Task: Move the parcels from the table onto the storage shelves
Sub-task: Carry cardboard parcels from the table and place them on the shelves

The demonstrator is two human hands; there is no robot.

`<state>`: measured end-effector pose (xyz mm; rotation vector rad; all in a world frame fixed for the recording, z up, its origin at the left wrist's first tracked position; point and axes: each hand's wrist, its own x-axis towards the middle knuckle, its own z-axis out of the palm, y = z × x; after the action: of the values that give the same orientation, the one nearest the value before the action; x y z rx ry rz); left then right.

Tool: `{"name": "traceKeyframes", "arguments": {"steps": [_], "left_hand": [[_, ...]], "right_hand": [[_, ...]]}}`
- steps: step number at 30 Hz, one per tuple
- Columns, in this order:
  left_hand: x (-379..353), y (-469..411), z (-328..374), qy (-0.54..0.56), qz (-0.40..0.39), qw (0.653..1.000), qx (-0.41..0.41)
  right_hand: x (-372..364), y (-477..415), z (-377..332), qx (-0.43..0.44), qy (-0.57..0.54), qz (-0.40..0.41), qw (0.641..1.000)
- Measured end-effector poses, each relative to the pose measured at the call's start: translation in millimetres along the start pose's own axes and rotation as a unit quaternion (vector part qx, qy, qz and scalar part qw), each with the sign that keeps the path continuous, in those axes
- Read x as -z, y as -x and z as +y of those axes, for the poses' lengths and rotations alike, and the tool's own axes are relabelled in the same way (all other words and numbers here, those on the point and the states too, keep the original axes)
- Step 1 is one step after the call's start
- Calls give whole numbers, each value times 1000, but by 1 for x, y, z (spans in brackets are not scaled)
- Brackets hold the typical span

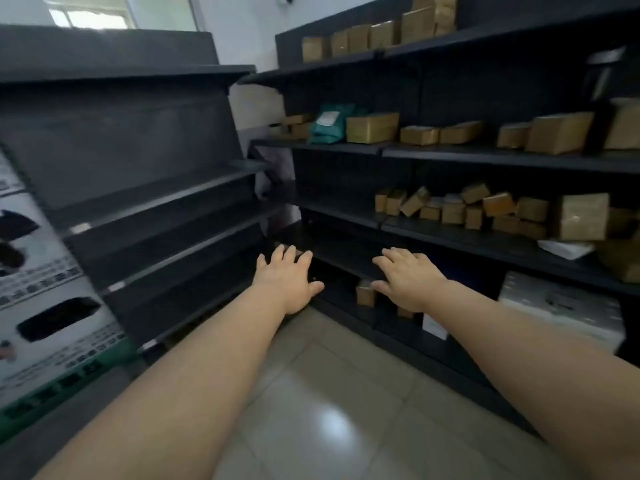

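Note:
Both my arms reach forward toward the dark storage shelves [433, 233] on the right. My left hand [287, 277] is spread flat with straight fingers near the shelf's left end and holds nothing. My right hand [407, 277] is also spread, empty, in front of a low shelf board. A small brown parcel [365, 292] stands on the lowest shelf between my hands. Several brown parcels [460, 207] crowd the shelf above, and more brown boxes [372, 128] with a green bag [325, 124] sit higher up. The table is out of view.
An empty dark shelf unit [145, 188] stands to the left. White printed cartons [45, 306] are stacked at the far left. A white box [561, 308] sits low on the right. Shiny floor tiles [329, 393] lie between the units.

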<state>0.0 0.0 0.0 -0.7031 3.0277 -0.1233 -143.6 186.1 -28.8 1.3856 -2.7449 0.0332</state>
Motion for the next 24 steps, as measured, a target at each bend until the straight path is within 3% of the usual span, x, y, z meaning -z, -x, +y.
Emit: {"name": "traceKeyframes", "arguments": {"steps": [6, 10, 18, 24], "left_hand": [[-22, -36, 56, -23, -28, 987, -155], [-34, -44, 112, -3, -45, 966, -255], [-47, 8, 236, 12, -91, 887, -453], [-45, 76, 320, 25, -112, 826, -552]], "right_hand": [[-17, 57, 32, -153, 4, -11, 988], [-23, 123, 43, -270, 10, -30, 962], [-31, 296, 31, -507, 6, -33, 862], [-26, 412, 23, -622, 8, -24, 783]]}}
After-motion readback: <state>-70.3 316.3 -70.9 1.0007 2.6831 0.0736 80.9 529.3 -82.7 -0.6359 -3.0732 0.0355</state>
